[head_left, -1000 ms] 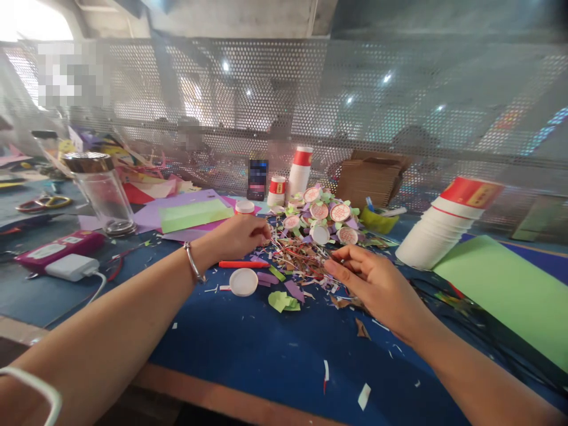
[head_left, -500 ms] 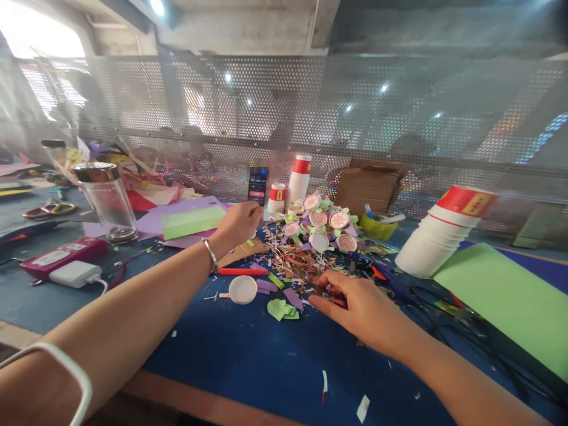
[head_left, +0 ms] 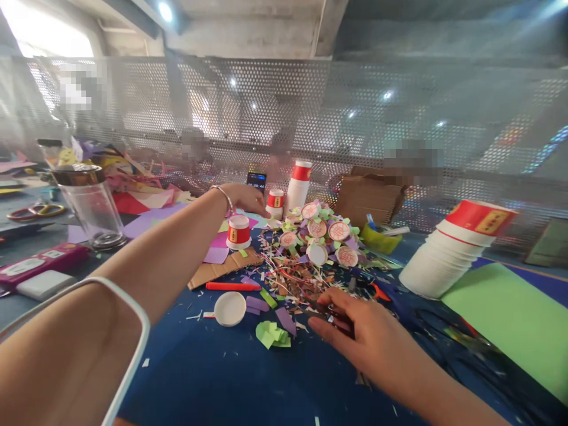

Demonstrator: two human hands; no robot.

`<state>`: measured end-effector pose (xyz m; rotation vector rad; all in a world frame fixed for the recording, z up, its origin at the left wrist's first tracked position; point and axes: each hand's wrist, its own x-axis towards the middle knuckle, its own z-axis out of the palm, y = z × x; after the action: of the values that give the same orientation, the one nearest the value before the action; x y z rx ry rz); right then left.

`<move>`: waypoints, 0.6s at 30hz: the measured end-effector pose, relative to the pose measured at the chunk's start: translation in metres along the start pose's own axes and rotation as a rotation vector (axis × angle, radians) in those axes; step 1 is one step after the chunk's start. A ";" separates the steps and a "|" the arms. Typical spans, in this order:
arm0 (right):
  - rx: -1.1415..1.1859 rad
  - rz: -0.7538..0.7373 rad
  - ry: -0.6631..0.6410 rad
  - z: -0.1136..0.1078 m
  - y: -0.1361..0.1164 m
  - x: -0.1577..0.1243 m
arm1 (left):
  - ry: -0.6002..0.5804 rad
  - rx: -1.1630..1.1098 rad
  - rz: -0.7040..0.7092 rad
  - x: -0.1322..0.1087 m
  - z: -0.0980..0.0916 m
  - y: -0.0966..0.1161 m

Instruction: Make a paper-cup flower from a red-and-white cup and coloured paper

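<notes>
- clear jar [head_left: 91, 204] standing at the desk's left edge, looking empty; yellow tub [head_left: 378, 238] holding pens near the far edge; cup stack [head_left: 452, 251] lying on its side at the right
- left hand [head_left: 246, 198] reaching to the far edge, just beside a small red-banded cup [head_left: 276, 203]; fingers loosely curled, can't tell if gripping
- right hand [head_left: 359, 337] resting palm-down, fingers bending onto the scrap pile [head_left: 293, 275] mid-desk; grip unclear
- blue desk [head_left: 213, 378] carrying paper bits; perforated screen [head_left: 310, 106] standing behind
</notes>
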<state>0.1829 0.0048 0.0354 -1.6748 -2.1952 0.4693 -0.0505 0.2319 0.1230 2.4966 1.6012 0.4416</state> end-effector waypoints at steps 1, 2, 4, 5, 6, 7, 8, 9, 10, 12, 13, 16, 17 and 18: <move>0.004 0.006 -0.005 0.000 0.000 0.000 | -0.059 0.015 -0.013 -0.005 0.000 -0.004; 0.007 0.012 -0.013 0.000 0.000 0.000 | -0.099 0.031 -0.032 -0.009 0.002 -0.007; 0.007 0.014 -0.015 0.000 -0.002 -0.001 | -0.122 0.055 -0.077 -0.018 0.004 -0.012; 0.010 0.010 -0.007 0.001 -0.002 -0.002 | -0.102 0.061 -0.095 -0.023 0.005 -0.014; 0.021 0.005 0.006 0.001 -0.002 -0.002 | -0.067 0.064 -0.109 -0.028 0.006 -0.014; 0.045 0.001 0.025 0.002 -0.002 -0.002 | -0.018 0.067 -0.117 -0.033 0.005 -0.013; 0.086 0.005 0.044 0.003 -0.001 -0.002 | 0.038 0.051 -0.113 -0.040 0.004 -0.010; 0.144 0.014 0.065 0.003 -0.001 -0.001 | 0.090 0.027 -0.106 -0.048 0.003 -0.006; 0.217 0.025 0.090 0.004 0.000 0.000 | 0.138 -0.020 -0.075 -0.057 0.002 -0.001; 0.375 0.050 0.148 0.006 0.001 0.002 | 0.208 -0.359 0.073 -0.080 0.002 0.012; 0.454 0.058 0.175 0.007 0.000 0.003 | 0.173 -0.515 0.147 -0.094 0.005 0.019; 0.704 0.063 0.202 0.011 -0.006 0.005 | 0.011 -0.837 0.227 -0.134 0.022 0.040; 0.785 0.068 0.196 0.012 -0.008 0.005 | -0.022 -0.917 0.217 -0.146 0.030 0.045; 0.859 0.075 0.186 0.013 -0.011 0.005 | -0.046 -1.010 0.205 -0.156 0.037 0.050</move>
<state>0.1665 0.0061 0.0286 -1.2428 -1.4589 1.0416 -0.0562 0.0713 0.0752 1.8297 0.7617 0.9191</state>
